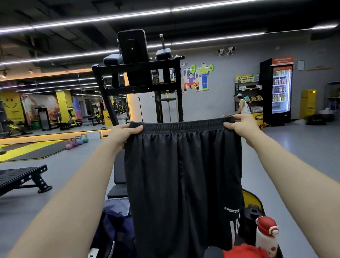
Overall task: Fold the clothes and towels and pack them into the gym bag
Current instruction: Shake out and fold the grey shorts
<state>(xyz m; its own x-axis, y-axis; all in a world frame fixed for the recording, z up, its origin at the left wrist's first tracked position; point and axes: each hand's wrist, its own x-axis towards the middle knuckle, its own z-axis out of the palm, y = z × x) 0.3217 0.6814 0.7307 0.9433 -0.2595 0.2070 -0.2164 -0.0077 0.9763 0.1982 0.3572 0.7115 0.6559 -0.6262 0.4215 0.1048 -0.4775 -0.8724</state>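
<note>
Red garment [244,253], near end of bench: crumpled, unfolded, cut by frame edge.
Red-capped bottle [266,235], right edge of bench: upright, beside red garment.
Navy gym bag [113,229], left side of bench: contents hidden; open or zipped, cannot tell.
Black sports shorts [183,180]: held in air above bench, hanging full length, unfolded.
Left hand [123,135]: pinches left waistband corner.
Right hand [240,125]: pinches right waistband corner.
Progress, judged: early; shorts fold not begun, packing left.
Towels: none seen.
Bench [119,189] surface: mostly hidden behind shorts.

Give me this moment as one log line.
step: unfolding | held: black sports shorts, by waistband | left hand: gripping | right hand: gripping
</note>
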